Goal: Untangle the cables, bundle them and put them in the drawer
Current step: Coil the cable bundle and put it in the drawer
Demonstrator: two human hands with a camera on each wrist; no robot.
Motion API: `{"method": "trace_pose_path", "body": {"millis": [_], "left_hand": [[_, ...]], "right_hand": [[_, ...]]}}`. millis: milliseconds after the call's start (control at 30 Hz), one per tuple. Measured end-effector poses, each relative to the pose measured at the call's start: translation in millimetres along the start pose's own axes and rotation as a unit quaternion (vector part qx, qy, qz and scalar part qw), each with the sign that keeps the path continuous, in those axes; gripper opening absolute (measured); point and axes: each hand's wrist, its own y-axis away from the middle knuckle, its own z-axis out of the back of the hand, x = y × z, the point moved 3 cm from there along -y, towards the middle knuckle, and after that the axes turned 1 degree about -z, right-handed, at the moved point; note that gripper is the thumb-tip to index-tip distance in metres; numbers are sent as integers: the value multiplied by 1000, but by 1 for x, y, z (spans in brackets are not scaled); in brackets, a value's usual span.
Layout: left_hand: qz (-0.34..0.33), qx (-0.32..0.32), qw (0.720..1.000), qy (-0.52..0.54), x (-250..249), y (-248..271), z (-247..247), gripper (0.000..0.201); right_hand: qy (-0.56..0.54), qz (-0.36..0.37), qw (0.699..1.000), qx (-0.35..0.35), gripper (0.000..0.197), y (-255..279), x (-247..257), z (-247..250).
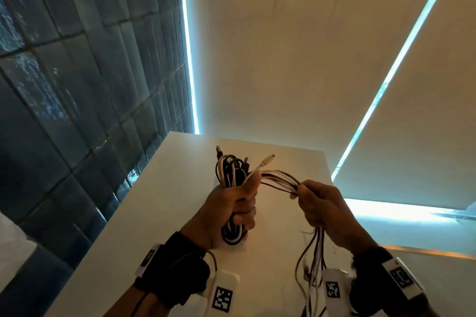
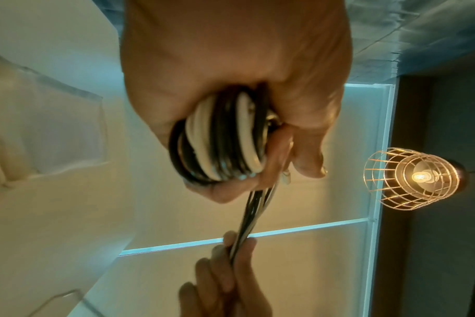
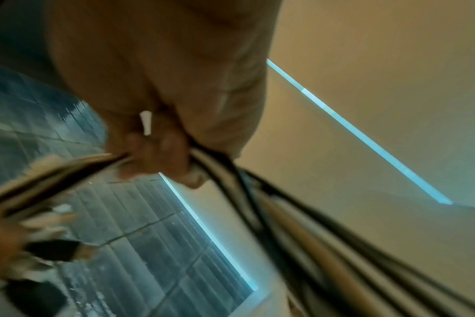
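A coiled bundle of black and white cables (image 1: 230, 175) stands upright in my left hand (image 1: 238, 203), whose fingers and thumb are wrapped round its middle; the loops (image 2: 217, 141) show below the fist in the left wrist view. A white plug (image 1: 266, 160) and a dark plug stick out of the top. Loose strands (image 1: 280, 180) run from the bundle to my right hand (image 1: 309, 201), which grips them. Their free ends (image 1: 314, 260) hang down below that hand. The right wrist view is blurred and shows the cables (image 3: 258, 193) passing through curled fingers (image 3: 160, 154).
Below both hands lies a white tabletop (image 1: 283, 162). Dark blue tiled wall (image 1: 64, 85) rises at the left, light blinds (image 1: 296, 59) at the back. A wire-cage lamp (image 2: 412, 178) glows in the left wrist view. No drawer is in view.
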Motion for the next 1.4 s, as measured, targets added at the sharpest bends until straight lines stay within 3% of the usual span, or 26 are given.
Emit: {"method": "trace_pose_path", "body": {"millis": [100, 167, 267, 367, 467, 567, 600, 667, 767, 800, 833, 900, 1000, 1067, 1200, 1267, 1400], "left_hand": [[15, -29, 999, -4, 12, -8, -2, 51], [33, -53, 998, -16, 21, -11, -8, 55], [15, -63, 998, -24, 29, -15, -17, 50], [19, -47, 998, 31, 24, -17, -19, 62], [48, -75, 995, 39, 22, -22, -10, 61], [23, -146, 988, 50, 21, -25, -3, 43], [6, -180, 982, 59, 19, -27, 2, 33], [-33, -236, 966, 98, 9, -31, 14, 22], [-81, -265, 950, 142, -10, -36, 32, 27], [-95, -262, 949, 145, -16, -37, 34, 29], [-106, -260, 949, 144, -22, -38, 35, 33], [-118, -254, 951, 132, -34, -37, 35, 41], [-125, -235, 957, 118, -37, -36, 27, 47], [-125, -219, 962, 102, -27, -37, 15, 44], [-120, -194, 973, 47, -15, -41, -9, 31], [-122, -210, 970, 34, -21, -40, -8, 22], [-74, -192, 973, 102, -24, -33, -7, 28]], "right_hand": [[129, 91, 968, -196, 20, 0, 15, -13], [215, 171, 926, -259, 13, 2, 34, -33], [316, 272, 884, -213, 17, 4, 46, -70], [408, 310, 851, -115, 23, 6, 38, -89], [505, 302, 808, -30, 23, 9, 30, -93], [580, 229, 780, 54, 45, 7, 22, -96], [577, 213, 786, 64, 53, 8, 18, -97], [477, 201, 854, 42, 57, 12, 9, -97], [250, 135, 959, -3, 25, 25, -16, -85], [175, 94, 980, 8, 28, 29, -30, -79], [117, 48, 991, 32, 44, 32, -46, -71], [101, -28, 992, 66, 65, 37, -67, -54], [170, -17, 984, 41, 67, 35, -61, -32], [131, 15, 991, 32, 65, 25, -38, -38], [70, 23, 993, 97, 48, 12, -16, -83], [-6, 14, 994, 110, 53, 16, -18, -91], [-95, -31, 982, 162, 57, 24, -32, -90]]}}
